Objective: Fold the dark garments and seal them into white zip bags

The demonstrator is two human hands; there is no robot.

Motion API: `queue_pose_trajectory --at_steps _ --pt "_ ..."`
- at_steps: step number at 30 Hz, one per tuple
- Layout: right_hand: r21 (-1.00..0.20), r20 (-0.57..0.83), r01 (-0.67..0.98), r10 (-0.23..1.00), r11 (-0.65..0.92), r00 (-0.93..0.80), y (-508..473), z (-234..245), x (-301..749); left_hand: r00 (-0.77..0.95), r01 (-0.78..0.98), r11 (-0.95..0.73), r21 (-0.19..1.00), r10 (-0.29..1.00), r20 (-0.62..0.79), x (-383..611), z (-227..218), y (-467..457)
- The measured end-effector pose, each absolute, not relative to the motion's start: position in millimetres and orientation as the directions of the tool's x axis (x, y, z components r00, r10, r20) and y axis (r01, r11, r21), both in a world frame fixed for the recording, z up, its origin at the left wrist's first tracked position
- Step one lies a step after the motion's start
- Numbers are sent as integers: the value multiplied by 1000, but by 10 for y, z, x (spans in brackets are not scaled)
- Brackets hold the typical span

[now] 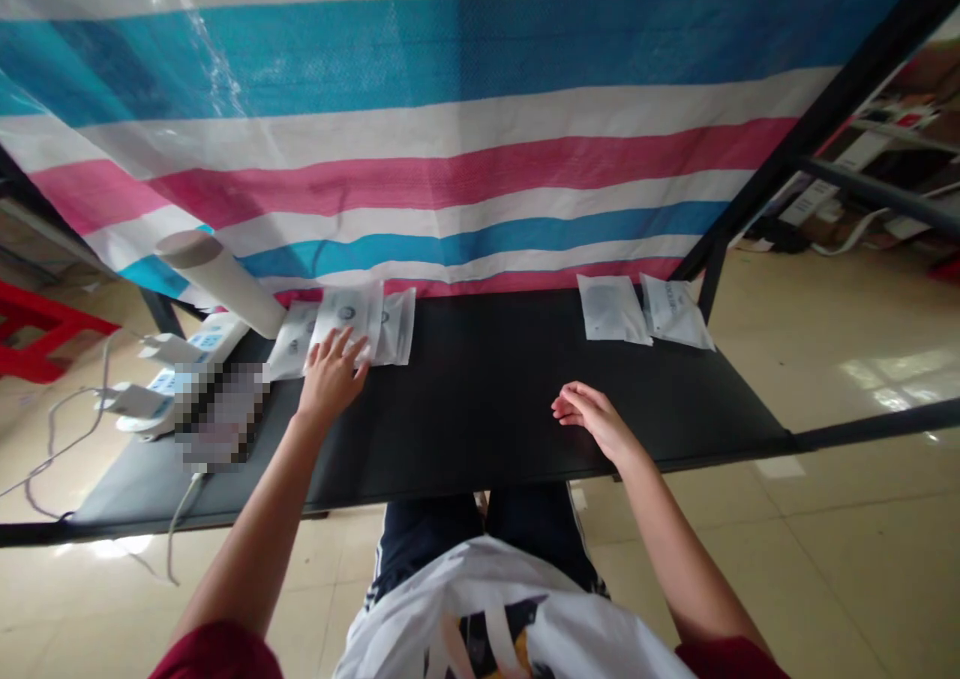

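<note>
My left hand (335,371) reaches over a small group of white packets at the left of the black tabletop (465,389). Its fingers are spread and rest against the front of the middle packet (349,309), which has a dark round mark. One packet (291,337) lies to its left and another (400,324) to its right, partly overlapped. Above the tabletop's front right part, my right hand (589,414) has its fingers curled together, with nothing seen in them. Beyond it, near the back edge, lie a plain white packet (613,309) and a printed packet (677,311).
A white cylinder (225,281) leans behind a power strip (161,389) with plugged-in chargers. Beside the strip lies a blurred-out device (223,421) with a cable (184,509). A striped sheet (450,139) hangs behind; a black metal frame (720,239) stands at the right.
</note>
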State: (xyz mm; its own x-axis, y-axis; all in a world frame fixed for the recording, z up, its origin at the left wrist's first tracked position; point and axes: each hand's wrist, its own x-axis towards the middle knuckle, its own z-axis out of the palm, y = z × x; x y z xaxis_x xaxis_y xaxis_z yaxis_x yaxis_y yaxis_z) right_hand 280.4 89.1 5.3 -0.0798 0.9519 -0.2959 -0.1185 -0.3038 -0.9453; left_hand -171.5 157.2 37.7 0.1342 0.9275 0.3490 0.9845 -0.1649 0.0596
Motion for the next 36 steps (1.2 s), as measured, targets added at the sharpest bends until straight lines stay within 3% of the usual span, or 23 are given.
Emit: queue_pose_trajectory --at_steps 4,9,12,24,36 --pt "-953 -288 -92 957 -288 -15 913 44 3016 78 989 -121 80 909 410 -1654 251 1433" --pt "-962 -268 -152 887 -227 376 1122 -29 3466 -45 983 -50 175 863 504 -1544 292 1149" --pt "-948 -313 -213 805 -235 503 1324 -44 3682 -95 973 -36 229 840 534 -1503 208 955" --pt "-857 -515 -303 710 -417 481 2084 -26 3981 1 969 -131 207 847 531 -1394 -25 702" --pt "-837 -547 -351 670 -421 502 2127 34 4092 -58 963 -91 254 851 523 -1423 -19 688"
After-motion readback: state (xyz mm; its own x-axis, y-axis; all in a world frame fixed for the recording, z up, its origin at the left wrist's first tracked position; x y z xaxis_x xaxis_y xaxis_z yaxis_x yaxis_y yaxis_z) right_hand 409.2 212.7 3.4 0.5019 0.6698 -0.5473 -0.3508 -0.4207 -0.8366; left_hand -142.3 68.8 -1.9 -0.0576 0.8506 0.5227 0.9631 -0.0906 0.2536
